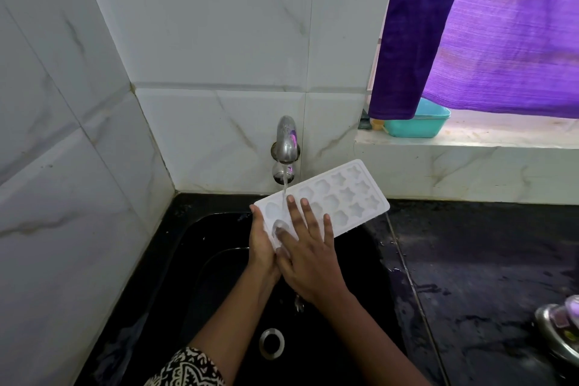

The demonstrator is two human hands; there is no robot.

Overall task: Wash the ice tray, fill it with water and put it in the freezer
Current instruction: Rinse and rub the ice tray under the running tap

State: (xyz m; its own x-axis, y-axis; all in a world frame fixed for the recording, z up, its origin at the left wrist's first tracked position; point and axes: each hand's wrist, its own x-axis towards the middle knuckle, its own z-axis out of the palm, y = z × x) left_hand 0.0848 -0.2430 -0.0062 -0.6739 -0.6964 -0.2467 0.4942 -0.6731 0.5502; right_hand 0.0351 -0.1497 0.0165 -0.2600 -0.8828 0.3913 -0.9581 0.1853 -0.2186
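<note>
1. Head view: the right hand (310, 263) lays its fingers (308, 213) straight and spread, pressing flat on the ice tray (347, 197).
2. The left hand (261, 241) grips the tray's near-left end, fingers curled round it.
3. The tray hangs over the sink (219, 260) by its back edge, with its long axis running away to the far right.
4. Water from the tap (286, 141) strikes the held end, and the far cells lie beyond both hands.

White ice tray (351, 197) under tap (286, 138) water

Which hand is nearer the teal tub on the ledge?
Right. The right hand, flat on the ice tray, sits below-left of the tub; the left hand grips the tray farther left.
</note>
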